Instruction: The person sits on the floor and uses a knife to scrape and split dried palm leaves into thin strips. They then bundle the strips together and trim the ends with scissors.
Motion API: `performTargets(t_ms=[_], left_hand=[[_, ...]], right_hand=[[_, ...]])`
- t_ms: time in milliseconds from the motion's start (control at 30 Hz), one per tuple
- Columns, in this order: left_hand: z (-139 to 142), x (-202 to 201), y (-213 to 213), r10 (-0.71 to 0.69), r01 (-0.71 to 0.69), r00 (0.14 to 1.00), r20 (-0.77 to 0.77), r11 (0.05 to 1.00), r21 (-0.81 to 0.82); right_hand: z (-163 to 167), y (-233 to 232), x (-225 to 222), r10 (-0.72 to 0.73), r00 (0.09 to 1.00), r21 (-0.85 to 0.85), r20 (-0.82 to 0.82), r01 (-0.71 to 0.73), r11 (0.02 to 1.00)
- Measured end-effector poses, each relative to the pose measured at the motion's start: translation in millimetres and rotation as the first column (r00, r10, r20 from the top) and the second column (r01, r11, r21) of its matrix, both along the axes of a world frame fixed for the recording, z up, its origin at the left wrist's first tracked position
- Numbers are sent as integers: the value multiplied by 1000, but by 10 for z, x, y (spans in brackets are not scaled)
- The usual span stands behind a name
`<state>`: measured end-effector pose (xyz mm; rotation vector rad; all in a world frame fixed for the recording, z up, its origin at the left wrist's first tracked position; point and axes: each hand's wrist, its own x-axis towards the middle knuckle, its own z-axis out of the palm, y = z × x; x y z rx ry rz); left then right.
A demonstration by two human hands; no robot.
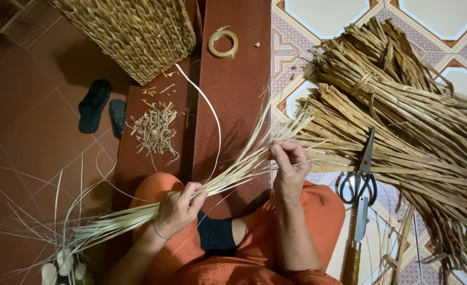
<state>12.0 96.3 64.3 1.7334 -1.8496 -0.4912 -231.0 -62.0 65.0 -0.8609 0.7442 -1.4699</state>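
My left hand (179, 207) is closed around a bunch of thin pale reed strips (233, 171) that runs from lower left to upper right across my lap. My right hand (290, 164) pinches the strips further along, close to where they meet a big bundle of dried brown stalks (402, 116) lying on the patterned tile floor. The loose ends of the strips fan out at the lower left (70, 232). My orange trousers (296, 227) show below both hands.
A woven basket (133, 31) stands at the top, a roll of clear tape (223, 43) beside it on the red step. Cut scraps (154, 129) lie on the step. Black scissors (361, 177) and a wooden-handled knife (355, 243) lie right of my knee. Dark sandals (101, 108) are on the left.
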Motion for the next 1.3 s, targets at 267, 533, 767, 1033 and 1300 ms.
performTargets(t_ms=[267, 533, 767, 1033, 1300], left_hand=[[122, 7, 65, 31, -27, 999, -26, 990, 137], [74, 19, 38, 70, -70, 998, 5, 997, 24], [153, 33, -16, 130, -115, 982, -139, 987, 109], [201, 170, -128, 235, -132, 907, -350, 947, 293], [133, 318, -140, 216, -66, 806, -552, 958, 278]], right_hand=[[-98, -114, -113, -77, 996, 49, 42, 75, 996], [93, -17, -121, -13, 998, 121, -60, 20, 992], [212, 32, -155, 197, 972, 3, 131, -199, 980], [112, -48, -218, 56, 998, -7, 6, -56, 998], [-248, -27, 84, 438, 668, 250, -602, -364, 897]])
